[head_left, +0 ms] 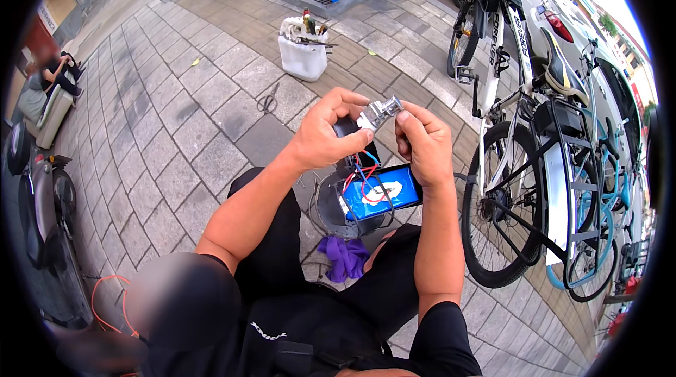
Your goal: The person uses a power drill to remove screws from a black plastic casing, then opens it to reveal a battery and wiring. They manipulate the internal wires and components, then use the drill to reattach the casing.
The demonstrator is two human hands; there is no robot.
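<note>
A small silver metal fitting [380, 113] is held between my two hands at the middle of the view. My left hand [331, 130] grips it from the left, fingers curled, with a dark piece partly hidden behind it. The thumb and fingers of my right hand [422, 145] pinch its right end. Below them, an open blue battery pack [403, 190] with a white patch, red and blue wires [362, 173] and a black casing rests on a round dark object [325, 208]. A crumpled purple cloth [345, 257] lies on the paving between my knees.
Beyond my hands stands a white jug [303, 60] of tools. A white bicycle [507, 152] stands close at right, before parked cars. A scooter [49, 222] is at left, with a seated person [60, 74] behind it. Another person's blurred head [183, 299] is at lower left.
</note>
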